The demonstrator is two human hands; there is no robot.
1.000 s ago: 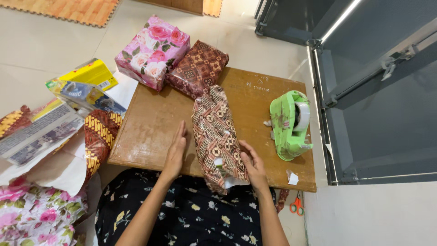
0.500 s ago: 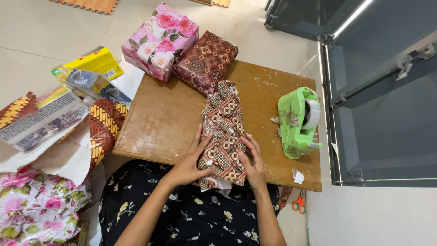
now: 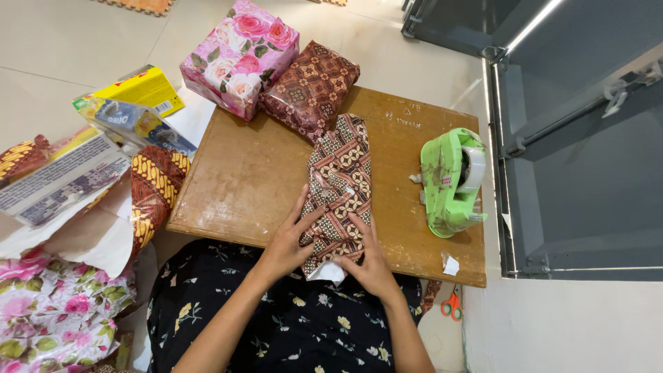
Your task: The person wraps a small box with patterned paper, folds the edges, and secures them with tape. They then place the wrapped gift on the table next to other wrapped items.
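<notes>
The batik-wrapped parcel [image 3: 338, 190] lies on the wooden table [image 3: 242, 179], its long axis running from 12 to 6 o'clock toward the person. Both hands sit at its near end — the left hand [image 3: 286, 242] cups the 9 o'clock flank with fingers spread, the right hand [image 3: 369, 259] presses flat on the 5 o'clock corner. The white inner paper under the palms is mostly hidden; the green tape dispenser [image 3: 452, 183] stands at 3 o'clock, nearer the right hand.
</notes>
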